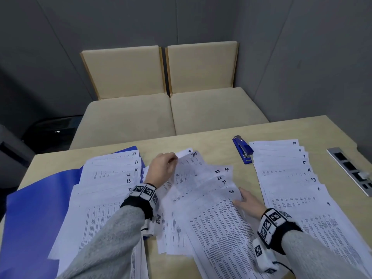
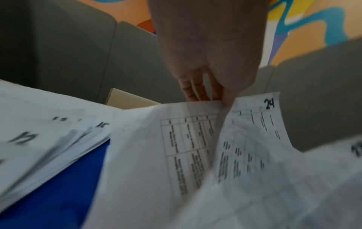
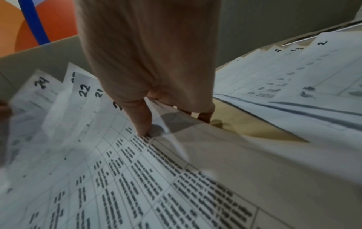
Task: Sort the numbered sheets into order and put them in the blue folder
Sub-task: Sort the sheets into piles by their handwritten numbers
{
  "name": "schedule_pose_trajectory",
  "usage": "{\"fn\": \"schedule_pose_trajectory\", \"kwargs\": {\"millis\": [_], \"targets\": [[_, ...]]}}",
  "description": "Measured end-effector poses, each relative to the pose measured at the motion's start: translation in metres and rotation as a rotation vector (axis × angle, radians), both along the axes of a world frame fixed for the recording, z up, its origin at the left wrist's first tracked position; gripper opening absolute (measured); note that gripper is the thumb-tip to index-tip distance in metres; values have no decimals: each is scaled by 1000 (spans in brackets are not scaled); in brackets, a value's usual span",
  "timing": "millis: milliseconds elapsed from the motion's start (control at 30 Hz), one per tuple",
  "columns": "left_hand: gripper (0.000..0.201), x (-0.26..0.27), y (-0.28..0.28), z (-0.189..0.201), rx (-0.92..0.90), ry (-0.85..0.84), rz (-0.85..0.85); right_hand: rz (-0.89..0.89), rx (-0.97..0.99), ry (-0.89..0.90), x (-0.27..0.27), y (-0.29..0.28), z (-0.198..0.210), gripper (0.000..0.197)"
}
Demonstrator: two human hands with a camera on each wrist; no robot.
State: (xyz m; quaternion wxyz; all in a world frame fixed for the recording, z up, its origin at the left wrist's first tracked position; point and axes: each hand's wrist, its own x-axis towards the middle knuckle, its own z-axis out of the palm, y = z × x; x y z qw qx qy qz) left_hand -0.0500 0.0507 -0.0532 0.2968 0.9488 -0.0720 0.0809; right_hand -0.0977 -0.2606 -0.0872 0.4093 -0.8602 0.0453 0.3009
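While both hands work on the middle fan of numbered sheets (image 1: 203, 190), three fanned piles lie on the worktop (image 1: 201, 141).

The left hand (image 1: 162, 170) pinches the top edge of sheet 24 (image 2: 254, 131) between thumb and fingers (image 2: 192, 89) and lifts it. The right hand (image 1: 248, 200) has its thumb on sheet 20 (image 1: 231, 192) and its fingers curled under the edge of that fan. To the left of the left fingers, the pile 12 to 17 rests on the open blue folder (image 1: 38, 210); to the right of the right fingers lies the pile 1 to 10. I judge the paper light, thin and floppy, and it slides easily; better to hold it at an edge or corner, with the stack supported from below.
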Motion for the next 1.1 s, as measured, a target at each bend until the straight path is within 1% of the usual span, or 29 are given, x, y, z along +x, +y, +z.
{"fn": "schedule_pose_trajectory", "kwargs": {"millis": [33, 67, 133, 200, 267, 300, 400, 467, 533, 600, 633, 733, 833, 900, 967, 1000, 1100], "targets": [[12, 3, -2, 9, -30, -30, 14, -16, 13, 5, -1, 0, 2, 48], [11, 4, -4, 20, -19, -67, 24, -26, 28, -2, -1, -3, 0, 48], [17, 5, -6, 44, 118, -188, 43, -43, 38, -11, -2, -7, 2, 49], [23, 5, -2, 72, 243, -320, 68, -46, 29, -5, 0, -13, -6, 61], [17, 8, 6, 98, 274, -432, 74, -55, 62, 16, 1, -18, -9, 70], [14, 9, 11, 111, 264, -473, 83, -93, 97, 28, 3, -21, -14, 71], [15, 9, 20, 151, 175, -582, 180, -145, 201, 81, -4, -18, 11, 70], [15, 8, 24, 175, 56, -633, 245, -178, 294, 96, -6, -19, 23, 55], [16, 11, 30, 189, -64, -648, 274, -207, 393, 94, -7, -22, 31, 48], [17, 16, 38, 195, -130, -610, 289, -228, 463, 108, -7, -24, 45, 44], [16, 20, 41, 194, -150, -565, 271, -230, 495, 124, -7, -25, 52, 43], [10, 26, 39, 175, -147, -316, 154, -186, 525, 157, -2, -25, 68, 39], [7, 34, 35, 135, -175, -40, 38, -154, 510, 155, 7, -19, 80, 40], [7, 34, 29, 109, -178, 96, -4, -181, 539, 133, 10, -10, 83, 48], [9, 29, 20, 88, -195, 162, -44, -248, 556, 102, 12, -1, 83, 67], [9, 25, 14, 80, -203, 191, -54, -262, 566, 90, 12, 4, 81, 71], [10, 21, 3, 61, -237, 264, -61, -227, 551, 103, 13, 17, 76, 69]]}}
